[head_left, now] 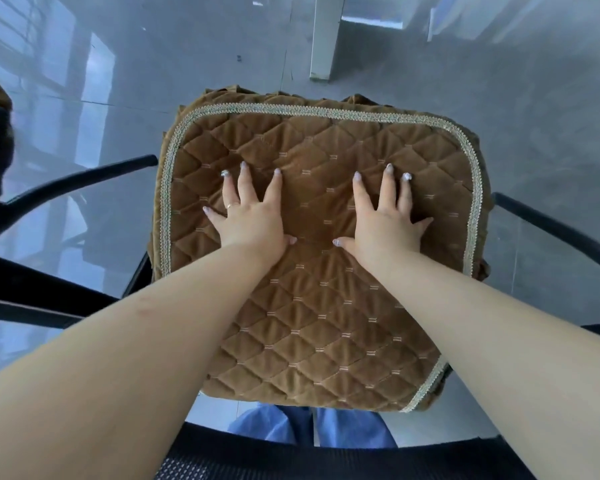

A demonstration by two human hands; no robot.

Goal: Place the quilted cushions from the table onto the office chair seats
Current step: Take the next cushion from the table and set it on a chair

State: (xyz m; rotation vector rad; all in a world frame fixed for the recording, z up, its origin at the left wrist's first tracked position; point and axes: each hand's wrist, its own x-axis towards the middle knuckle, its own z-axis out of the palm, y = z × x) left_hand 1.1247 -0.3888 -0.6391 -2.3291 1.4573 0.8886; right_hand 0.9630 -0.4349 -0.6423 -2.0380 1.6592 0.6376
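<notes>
Brown diamond-quilted cushion (312,271) (pale braided trim)

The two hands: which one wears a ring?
The left hand wears it, a thin band on one finger. The right hand, also flat on the brown cushion, has none visible.

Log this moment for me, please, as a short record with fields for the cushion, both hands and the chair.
cushion: brown quilted cushion, pale braid trim, lying flat on the seat
left hand: open, palm down, fingers spread on the cushion
right hand: open, palm down on the cushion
chair: black armrests either side
floor: glossy grey tiles
</notes>
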